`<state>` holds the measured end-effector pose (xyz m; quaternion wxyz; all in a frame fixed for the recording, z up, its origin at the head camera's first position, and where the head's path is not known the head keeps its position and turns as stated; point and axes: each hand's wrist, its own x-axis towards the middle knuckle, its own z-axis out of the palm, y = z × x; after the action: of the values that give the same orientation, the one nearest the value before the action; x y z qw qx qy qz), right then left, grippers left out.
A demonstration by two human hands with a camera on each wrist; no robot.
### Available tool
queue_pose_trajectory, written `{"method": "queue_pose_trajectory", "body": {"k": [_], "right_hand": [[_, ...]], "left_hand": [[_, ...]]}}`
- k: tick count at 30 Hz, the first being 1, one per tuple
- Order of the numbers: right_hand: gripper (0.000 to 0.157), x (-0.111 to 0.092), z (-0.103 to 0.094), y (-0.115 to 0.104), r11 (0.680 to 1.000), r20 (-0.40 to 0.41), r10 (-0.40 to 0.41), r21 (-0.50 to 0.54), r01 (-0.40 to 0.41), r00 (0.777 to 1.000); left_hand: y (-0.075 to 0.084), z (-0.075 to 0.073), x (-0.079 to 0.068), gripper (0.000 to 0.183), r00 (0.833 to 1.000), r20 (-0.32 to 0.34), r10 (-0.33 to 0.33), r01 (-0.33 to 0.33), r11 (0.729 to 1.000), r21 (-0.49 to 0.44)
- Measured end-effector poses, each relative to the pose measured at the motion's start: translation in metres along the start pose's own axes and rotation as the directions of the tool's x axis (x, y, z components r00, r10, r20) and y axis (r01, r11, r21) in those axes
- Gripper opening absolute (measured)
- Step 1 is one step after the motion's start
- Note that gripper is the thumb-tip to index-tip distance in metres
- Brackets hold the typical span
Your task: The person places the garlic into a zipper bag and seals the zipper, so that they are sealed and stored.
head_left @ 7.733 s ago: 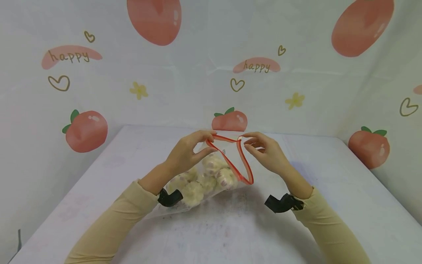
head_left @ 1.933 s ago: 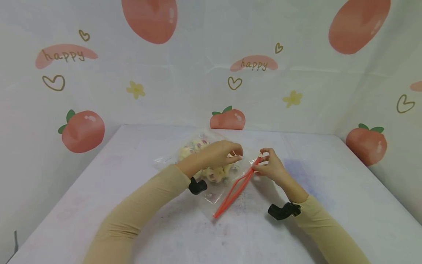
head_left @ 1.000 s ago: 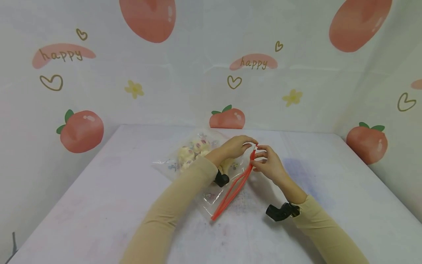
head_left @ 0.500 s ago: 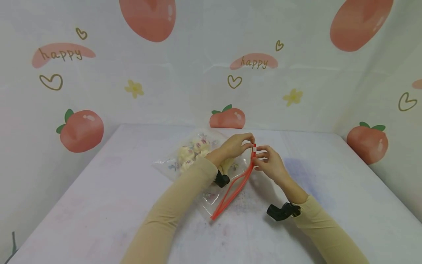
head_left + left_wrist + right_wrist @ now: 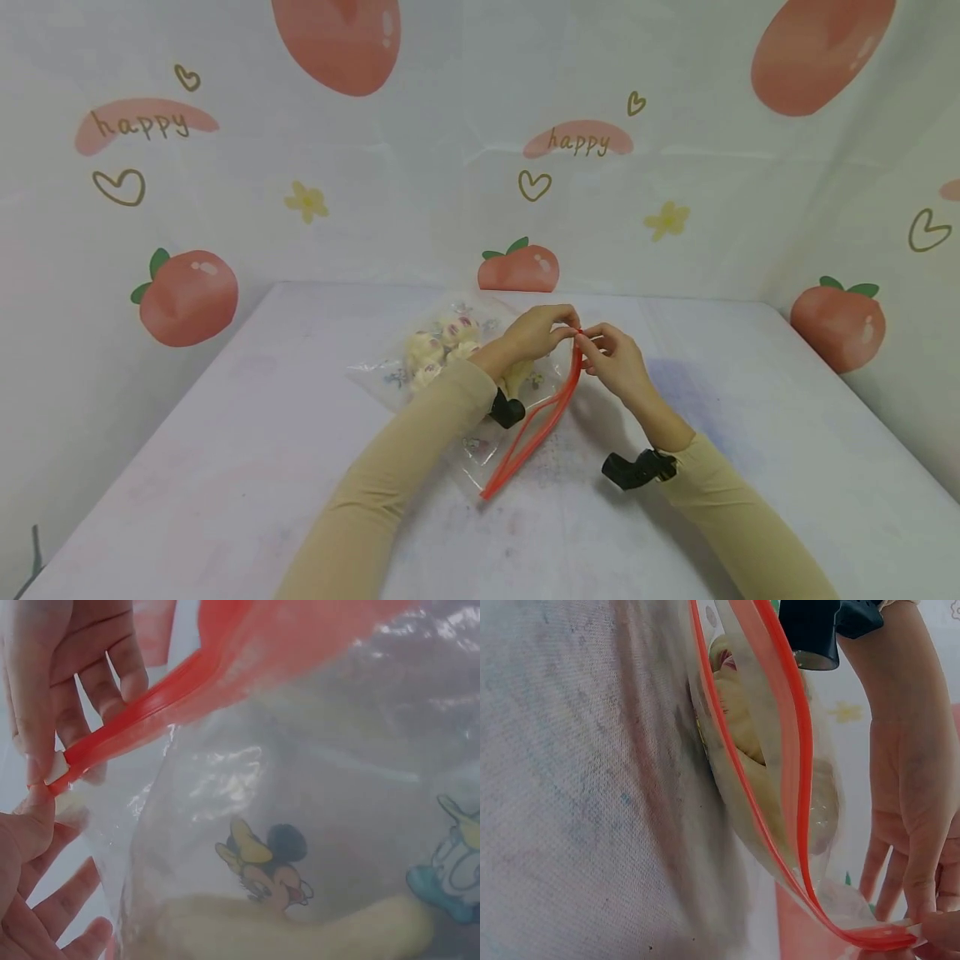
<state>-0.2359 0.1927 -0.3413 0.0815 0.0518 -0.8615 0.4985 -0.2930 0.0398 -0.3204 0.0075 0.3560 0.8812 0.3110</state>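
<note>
A clear zip bag [image 5: 390, 375] with a red zipper edge [image 5: 536, 442] lies on the table. Inside are several pale bulbs [image 5: 423, 350] that look like garlic. With thumb and forefinger, my left hand [image 5: 536, 332] pinches the bag's far top corner. My right hand [image 5: 621, 365] meets it there, pinching the zipper end around a small white slider [image 5: 57, 766]. Cartoon figures [image 5: 274, 862] are printed on the plastic. Toward the near end, the two red strips stand apart, as the right wrist view shows. My left forearm covers part of the bag.
White table [image 5: 225, 500] surrounds the bag. Behind it hangs a white backdrop cloth [image 5: 420, 167] with printed fruit and hearts. A black wrist camera [image 5: 637, 468] sits on my right wrist, another [image 5: 507, 408] on my left. A thin dark rod [image 5: 36, 550] shows at lower left.
The bag, earlier lifted open, now lies flatter. My left hand has moved right to the zipper's far end. Just now my right fingers have risen to the corner and closed over the slider.
</note>
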Motion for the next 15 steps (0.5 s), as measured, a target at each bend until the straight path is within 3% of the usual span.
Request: {"method": "queue_pose_trajectory", "body": {"k": [15], "right_hand": [[0.021,-0.0009,-0.0008,-0.0004,0.998,0.017,-0.053,-0.031,0.053,0.998]], "left_hand": [[0.0030,-0.0048,-0.0031,0.009,0.997,0.012,-0.071,0.072,0.995,-0.063]]}}
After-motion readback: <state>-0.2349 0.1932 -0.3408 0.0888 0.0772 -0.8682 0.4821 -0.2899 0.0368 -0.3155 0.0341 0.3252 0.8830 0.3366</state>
